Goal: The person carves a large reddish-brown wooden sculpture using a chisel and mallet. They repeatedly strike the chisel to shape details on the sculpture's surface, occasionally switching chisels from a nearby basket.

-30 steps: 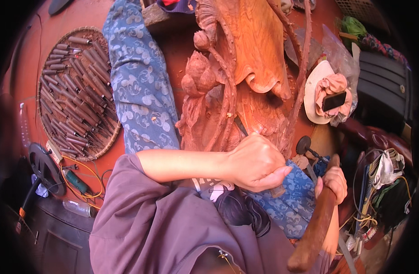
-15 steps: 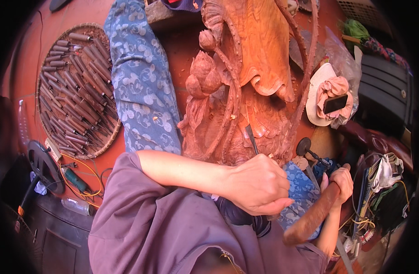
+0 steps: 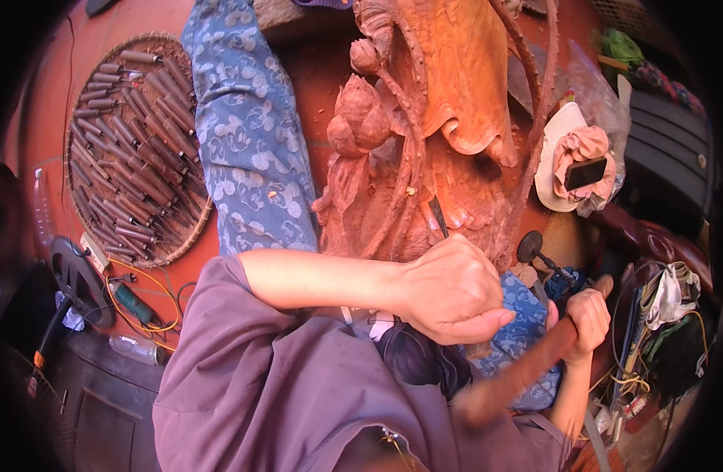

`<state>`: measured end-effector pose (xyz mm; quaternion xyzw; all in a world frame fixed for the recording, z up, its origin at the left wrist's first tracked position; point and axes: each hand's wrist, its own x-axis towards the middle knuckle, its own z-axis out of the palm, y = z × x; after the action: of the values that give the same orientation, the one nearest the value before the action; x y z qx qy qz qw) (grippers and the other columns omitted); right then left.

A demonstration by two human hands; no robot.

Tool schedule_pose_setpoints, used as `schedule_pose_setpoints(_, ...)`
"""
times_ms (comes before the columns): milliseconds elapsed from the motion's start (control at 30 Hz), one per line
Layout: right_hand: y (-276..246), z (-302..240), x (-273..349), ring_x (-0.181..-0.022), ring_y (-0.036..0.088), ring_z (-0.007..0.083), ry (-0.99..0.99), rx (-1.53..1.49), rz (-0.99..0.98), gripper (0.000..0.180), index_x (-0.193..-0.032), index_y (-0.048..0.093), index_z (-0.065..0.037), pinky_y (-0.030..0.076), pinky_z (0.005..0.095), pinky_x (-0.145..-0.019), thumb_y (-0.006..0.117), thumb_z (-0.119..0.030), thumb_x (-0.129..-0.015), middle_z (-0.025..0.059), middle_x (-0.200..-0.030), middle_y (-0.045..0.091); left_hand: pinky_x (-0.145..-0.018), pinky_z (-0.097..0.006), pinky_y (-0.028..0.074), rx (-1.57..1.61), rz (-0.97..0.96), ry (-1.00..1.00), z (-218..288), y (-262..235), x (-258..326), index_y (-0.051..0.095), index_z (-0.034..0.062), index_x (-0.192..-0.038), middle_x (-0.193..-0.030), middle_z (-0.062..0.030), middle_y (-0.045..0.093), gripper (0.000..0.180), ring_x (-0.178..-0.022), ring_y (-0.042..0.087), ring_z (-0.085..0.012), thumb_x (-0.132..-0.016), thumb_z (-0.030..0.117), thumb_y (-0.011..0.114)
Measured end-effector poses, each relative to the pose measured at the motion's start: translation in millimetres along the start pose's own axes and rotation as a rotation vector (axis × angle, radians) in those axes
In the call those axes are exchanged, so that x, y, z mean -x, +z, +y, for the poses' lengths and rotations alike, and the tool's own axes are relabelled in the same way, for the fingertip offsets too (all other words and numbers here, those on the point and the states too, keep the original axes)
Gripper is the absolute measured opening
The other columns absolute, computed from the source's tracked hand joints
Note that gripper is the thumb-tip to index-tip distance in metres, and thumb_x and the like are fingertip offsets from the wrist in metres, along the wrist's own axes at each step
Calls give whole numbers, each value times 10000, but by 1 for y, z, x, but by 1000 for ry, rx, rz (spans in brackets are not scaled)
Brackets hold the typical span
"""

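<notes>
My left hand [image 3: 454, 293] is closed around a chisel [image 3: 438, 218], whose dark steel blade sticks out past the knuckles. The blade points at the base of a reddish wood carving [image 3: 424, 189] with lotus buds and draped folds; whether its tip touches the wood I cannot tell. The chisel's handle is mostly hidden in my fist. To the right, my right hand [image 3: 588, 321] grips a wooden mallet [image 3: 526, 368]. The mallet slants down and left, its lower end blurred, below my left fist.
At left lies a round woven tray [image 3: 206, 224] of many wood-handled chisels. Near it are a green power tool [image 3: 131, 303], a yellow cord and a plastic bottle [image 3: 137, 349]. A hat with a phone [image 3: 586, 174] sits at right, above a cluttered heap of cords and cloths [image 3: 668, 295].
The mallet's free end has swung left and now blurs. My left fist has shifted slightly upward with the chisel; the whole view has moved a little.
</notes>
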<state>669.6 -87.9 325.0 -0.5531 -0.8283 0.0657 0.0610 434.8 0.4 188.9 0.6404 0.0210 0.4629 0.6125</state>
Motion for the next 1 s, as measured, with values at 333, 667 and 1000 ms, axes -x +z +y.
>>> schedule_pose_setpoints(333,1,-2,7,-579,548,276,45,58,70,252,-756,491,-21,488,369,-584,721,62,-695,115,-650,528,-458,-405,383,-71,-12,20,-6,1,4,406,80,-520,-519,-75,409,377,-478,493,-285,-862,150,547)
schedule_pose_setpoints(667,2,1,22,-606,586,296,-15,-80,165,244,-764,502,-30,516,387,-597,720,42,-681,114,-701,577,-451,-412,384,-55,4,25,-9,2,3,415,82,-508,-514,-88,434,388,-472,494,-300,-866,155,545)
schedule_pose_setpoints(1000,5,3,18,-585,572,283,-65,-110,201,259,-774,507,-31,512,402,-583,736,41,-678,111,-658,552,-445,-429,396,-68,-18,11,-11,-2,2,446,76,-493,-504,-111,477,403,-466,510,-327,-867,182,553)
